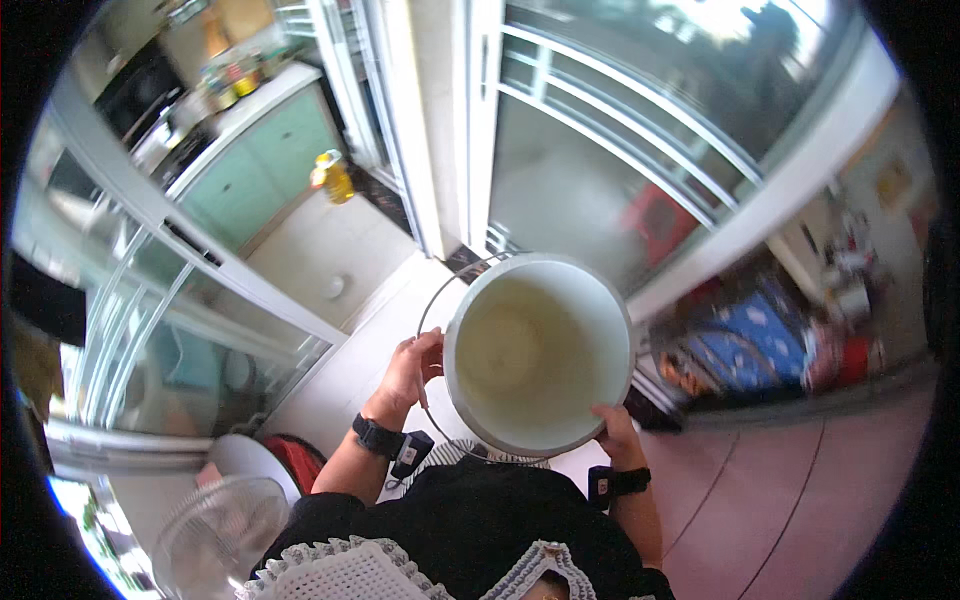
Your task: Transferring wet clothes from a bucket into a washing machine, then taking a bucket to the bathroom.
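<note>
In front of my body I hold a large whitish bucket (600, 322), its mouth facing up toward me. My left hand (410, 369) grips its left side, with the thumb near the rim and the fingers largely hidden behind the wall. On the near right, my right hand (621, 433) has its thumb over the rim, its other fingers out of sight below. The thin wire handle (429, 300) hangs loose around the bucket's left side. Inside, the lower part looks yellowish; I cannot tell whether this is liquid or stained plastic.
A bottle of yellow oil (335, 178) stands on the floor by green cabinets (259, 165). Sliding glass doors with white frames (480, 127) rise ahead and to the left. A fan (217, 532) stands at lower left, and a blue patterned item (750, 337) lies to the right.
</note>
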A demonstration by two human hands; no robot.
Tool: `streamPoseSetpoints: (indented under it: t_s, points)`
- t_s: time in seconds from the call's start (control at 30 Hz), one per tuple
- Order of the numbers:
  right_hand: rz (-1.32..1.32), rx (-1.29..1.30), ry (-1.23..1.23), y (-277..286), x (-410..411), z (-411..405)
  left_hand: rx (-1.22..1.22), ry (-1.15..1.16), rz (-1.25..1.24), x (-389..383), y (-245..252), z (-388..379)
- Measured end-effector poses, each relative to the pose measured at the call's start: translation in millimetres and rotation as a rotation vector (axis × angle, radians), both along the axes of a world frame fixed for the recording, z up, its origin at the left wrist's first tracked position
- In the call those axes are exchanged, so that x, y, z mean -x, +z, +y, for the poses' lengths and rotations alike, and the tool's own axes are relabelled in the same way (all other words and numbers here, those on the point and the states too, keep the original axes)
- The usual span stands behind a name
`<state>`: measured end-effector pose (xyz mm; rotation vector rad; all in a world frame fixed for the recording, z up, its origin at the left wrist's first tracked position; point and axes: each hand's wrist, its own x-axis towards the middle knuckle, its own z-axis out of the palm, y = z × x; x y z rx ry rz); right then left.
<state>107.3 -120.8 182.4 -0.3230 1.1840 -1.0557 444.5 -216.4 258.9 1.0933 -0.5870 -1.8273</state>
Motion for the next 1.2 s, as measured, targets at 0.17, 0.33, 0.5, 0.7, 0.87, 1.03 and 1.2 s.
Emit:
streamPoseSetpoints:
  t_s: [0.17, 0.33, 0.5, 0.7, 0.87, 1.03, 1.2]
  points:
    - [0.064, 0.177, 0.263, 14.3, -24.5, -113.3, 0.001, 0.363, -0.162, -31.3, -36.8, -2.1]
    - [0.259, 0.195, 0.428, 34.1, -65.8, -215.0, -0.02, 0.689, -0.187, -37.8, -51.0, -0.6]
    - [0.231, 0.231, 0.633, -8.1, -123.3, -295.8, -0.135, 0.913, -0.239, -45.4, -52.1, 10.8]
    - [0.225, 0.217, 0.836, -47.0, -207.8, -369.2, -0.118, 0.87, -0.354, -93.8, -55.3, -25.3]
    - [0.253, -0.025, 0.897, -75.5, -279.9, -435.1, 0.069, 0.713, -0.261, -168.2, -46.1, -108.8]
    - [0.327, 0.059, 0.879, -59.0, -374.2, -495.5, 0.16, 0.599, -0.316, -244.5, -23.9, -203.2]
    - [0.139, 0.025, 0.746, -56.8, -443.1, -578.9, 0.27, 0.455, -0.34, -298.3, 0.9, -331.7]
